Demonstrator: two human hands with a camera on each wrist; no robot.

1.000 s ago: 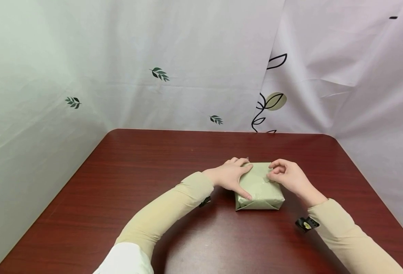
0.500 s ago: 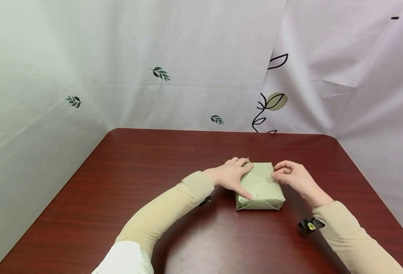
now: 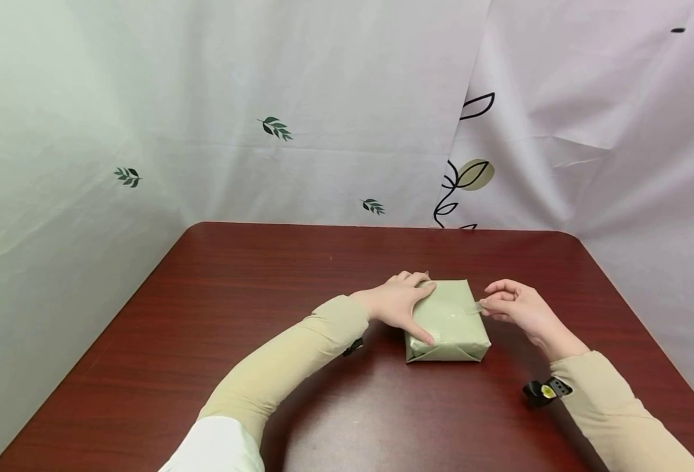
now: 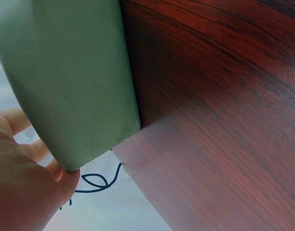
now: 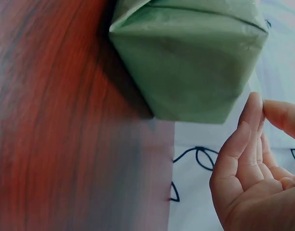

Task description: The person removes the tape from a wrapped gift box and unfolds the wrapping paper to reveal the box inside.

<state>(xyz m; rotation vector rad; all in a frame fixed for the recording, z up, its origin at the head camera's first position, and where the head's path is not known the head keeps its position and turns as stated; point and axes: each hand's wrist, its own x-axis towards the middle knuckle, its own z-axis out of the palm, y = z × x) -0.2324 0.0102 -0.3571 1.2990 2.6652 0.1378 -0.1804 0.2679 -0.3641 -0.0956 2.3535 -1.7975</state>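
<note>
Wearing a white sleeve (image 3: 217, 449) nearest me on the left, I have a tan undersleeve (image 3: 288, 360) running from it down to my wrist, and a matching tan sleeve (image 3: 624, 406) covers my right forearm. A black band (image 3: 546, 392) with a small yellow shape on it sits by my right wrist, and a bit of another dark band (image 3: 353, 347) shows under my left. Farther out, between my hands and right of the table's middle, is a box wrapped in pale green paper (image 3: 447, 321), lying flat with its folded, creased end toward me. My left hand (image 3: 397, 303) is spread over its left side, the thumb resting along the near part of the top, the forefinger on the top farther back, and the other fingers out past the far left corner. My right hand (image 3: 524, 311), just beside the right edge, pinches a clear strip (image 3: 473, 309) between thumb and forefinger; the strip reaches back to the top of the box, though I cannot tell how firmly it sticks there. Beyond lies the rest of the dark red wood-grained table (image 3: 276, 262), and behind that hangs a white cloth (image 3: 323, 65) printed with green leaf sprigs (image 3: 275, 128) and a black-outlined plant (image 3: 475, 174).
</note>
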